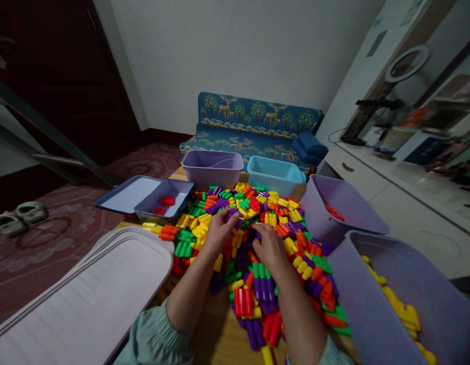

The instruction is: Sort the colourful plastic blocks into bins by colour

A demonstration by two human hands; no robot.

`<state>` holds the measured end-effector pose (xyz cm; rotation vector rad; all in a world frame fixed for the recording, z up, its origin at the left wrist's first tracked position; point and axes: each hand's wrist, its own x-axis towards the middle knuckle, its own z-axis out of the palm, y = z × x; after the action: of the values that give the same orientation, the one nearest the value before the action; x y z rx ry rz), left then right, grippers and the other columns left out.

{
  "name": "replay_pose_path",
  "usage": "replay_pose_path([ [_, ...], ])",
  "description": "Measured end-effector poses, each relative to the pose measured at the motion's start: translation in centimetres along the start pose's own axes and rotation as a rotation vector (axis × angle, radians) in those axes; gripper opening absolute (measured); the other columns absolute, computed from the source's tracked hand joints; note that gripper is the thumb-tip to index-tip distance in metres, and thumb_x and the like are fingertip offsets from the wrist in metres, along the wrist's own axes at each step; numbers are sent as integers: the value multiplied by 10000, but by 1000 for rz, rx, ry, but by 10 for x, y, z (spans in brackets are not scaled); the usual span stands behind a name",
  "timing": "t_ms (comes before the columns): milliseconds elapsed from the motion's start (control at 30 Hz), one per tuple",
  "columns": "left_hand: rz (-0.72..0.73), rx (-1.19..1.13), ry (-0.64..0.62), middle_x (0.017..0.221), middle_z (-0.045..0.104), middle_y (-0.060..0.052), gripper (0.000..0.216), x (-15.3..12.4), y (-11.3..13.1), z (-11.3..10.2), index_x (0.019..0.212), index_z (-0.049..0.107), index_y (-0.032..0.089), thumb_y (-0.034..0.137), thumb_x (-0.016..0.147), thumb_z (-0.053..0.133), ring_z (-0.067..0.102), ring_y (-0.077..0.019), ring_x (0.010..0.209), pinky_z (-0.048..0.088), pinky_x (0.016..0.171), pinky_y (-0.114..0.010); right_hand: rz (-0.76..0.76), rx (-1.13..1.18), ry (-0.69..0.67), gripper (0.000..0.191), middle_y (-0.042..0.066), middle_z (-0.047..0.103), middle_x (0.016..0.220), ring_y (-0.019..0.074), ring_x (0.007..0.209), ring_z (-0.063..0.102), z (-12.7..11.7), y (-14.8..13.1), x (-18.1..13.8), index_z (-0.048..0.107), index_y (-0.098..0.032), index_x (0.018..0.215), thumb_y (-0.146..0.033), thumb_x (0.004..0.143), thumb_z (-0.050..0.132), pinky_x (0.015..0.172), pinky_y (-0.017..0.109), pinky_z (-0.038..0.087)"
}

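Observation:
A wide heap of plastic building blocks (200, 230), shaped like joined rods in red, orange, yellow, green and purple, covers the wooden table. Over its middle, my left hand (219, 230) is closed with a purple block (234, 215) at the fingertips. To its right, my right hand (270, 248) has its fingers curled around another purple block (259, 236), mostly hidden by the hand. The hands are apart. Nearer me lie a green-and-purple joined block (264, 284) and a red block (243, 302).
Purple tubs (212, 175) (322, 223) and a blue tub (275, 175) ring the heap. A large bin (345, 268) at right holds yellow blocks. At left are an open tin (162, 195) with red blocks and stacked white lids (94, 289). A patterned sofa (253, 119) stands behind.

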<state>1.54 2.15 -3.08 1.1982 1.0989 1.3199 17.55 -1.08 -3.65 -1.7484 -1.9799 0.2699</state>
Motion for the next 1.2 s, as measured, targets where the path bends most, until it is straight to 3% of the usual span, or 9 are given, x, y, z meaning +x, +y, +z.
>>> replay_pose_path([
  [167, -51, -9, 14, 752, 682, -44, 520, -4, 8, 2, 1054, 663, 126, 514, 710, 701, 602, -126, 583, 447, 470, -192, 145, 578, 211, 310, 71, 705, 969, 211, 862, 656, -3, 5, 6, 675, -181, 1014, -179, 755, 504, 800, 345, 524],
  [267, -112, -41, -2, 812, 687, -55, 585, -8, 16, 4, 1133, 646, 145, 534, 700, 705, 600, -120, 582, 428, 444, -182, 252, 959, 234, 283, 51, 714, 903, 192, 787, 662, -12, 0, 6, 658, -179, 988, -313, 746, 602, 705, 303, 525],
  [367, -179, -101, -58, 884, 685, -67, 566, -13, 24, 6, 1126, 663, 170, 570, 726, 675, 617, -121, 616, 435, 456, -182, 291, 1148, 206, 342, 37, 717, 889, 179, 763, 662, -20, -7, 4, 660, -183, 984, -371, 699, 682, 675, 286, 520],
  [467, -201, -83, -117, 935, 681, -67, 585, -17, 30, 8, 1126, 681, 188, 611, 721, 668, 601, -107, 597, 411, 442, -179, 276, 1127, 105, 335, 30, 719, 825, 178, 739, 666, -25, -12, 2, 686, -182, 965, -350, 675, 703, 664, 282, 520],
  [567, -148, -4, -163, 768, 665, -36, 610, -16, 28, 10, 1085, 708, 158, 581, 646, 750, 530, -84, 528, 346, 429, -171, 239, 1075, 29, 329, 33, 725, 845, 190, 803, 681, -26, -18, 1, 701, -181, 947, -314, 647, 720, 737, 297, 532],
  [733, -80, -21, -119, 692, 657, -24, 453, -11, 18, 13, 885, 727, 133, 485, 608, 794, 545, -104, 578, 410, 533, -197, 194, 1047, -98, 396, 39, 722, 856, 200, 808, 672, -22, -17, -1, 701, -177, 960, -274, 580, 753, 750, 333, 539],
  [900, -22, 26, 45, 636, 631, -7, 318, -6, 17, 7, 831, 736, 143, 402, 646, 747, 526, -109, 554, 387, 512, -199, 231, 923, -17, 248, 47, 713, 802, 210, 776, 658, -19, -1, 0, 710, -165, 779, -262, 556, 757, 713, 342, 536],
  [1033, 11, 129, 85, 666, 656, -21, 298, -3, 14, 0, 880, 755, 142, 354, 673, 719, 569, -136, 589, 427, 556, -225, 290, 1090, 27, 359, 43, 717, 814, 197, 751, 664, -23, 3, 3, 694, -166, 858, -355, 571, 799, 703, 331, 546],
  [1200, 198, 313, 56, 907, 722, -73, 230, -3, 13, -2, 896, 779, 191, 317, 710, 727, 641, -208, 879, 475, 790, -283, 327, 1343, 78, 395, 30, 714, 871, 176, 813, 680, -26, -3, 3, 683, -176, 884, -378, 582, 838, 806, 329, 556],
])
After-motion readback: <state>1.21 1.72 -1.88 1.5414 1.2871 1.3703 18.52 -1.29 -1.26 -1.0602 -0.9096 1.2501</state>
